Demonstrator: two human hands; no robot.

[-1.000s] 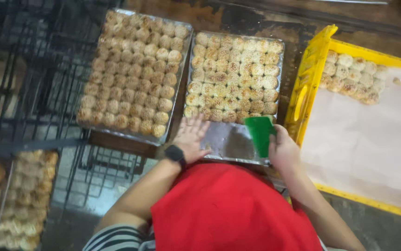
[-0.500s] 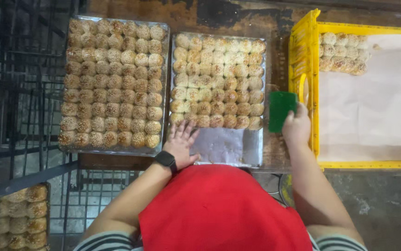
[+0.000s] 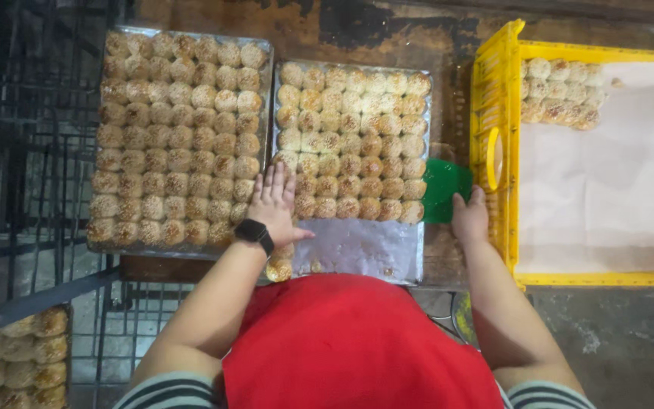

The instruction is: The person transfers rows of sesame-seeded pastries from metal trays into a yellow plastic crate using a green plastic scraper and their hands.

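Two metal trays of small round sesame pastries lie side by side. My left hand [image 3: 275, 203], with a black watch on the wrist, rests flat on the left edge of the right tray [image 3: 365, 250], fingers spread over pastries [image 3: 353, 144]. A stray pastry [image 3: 279, 268] lies under my left wrist. My right hand [image 3: 469, 216] grips a green plastic scraper [image 3: 442, 185] just past the right tray's right edge, beside the yellow crate [image 3: 495, 98]. The near strip of the right tray is bare foil. The left tray [image 3: 179, 136] is full.
The yellow crate is lined with white paper [image 3: 607, 182] and holds a few pastries [image 3: 562, 95] in its far left corner. A dark wire rack [image 3: 24, 151] stands at left, with another pastry tray [image 3: 20, 356] lower down. My red apron [image 3: 357, 341] fills the foreground.
My left hand has moved left, from the bare foil to the tray's left edge. My right hand with the green scraper has dropped slightly lower beside the crate. The camera has shifted.
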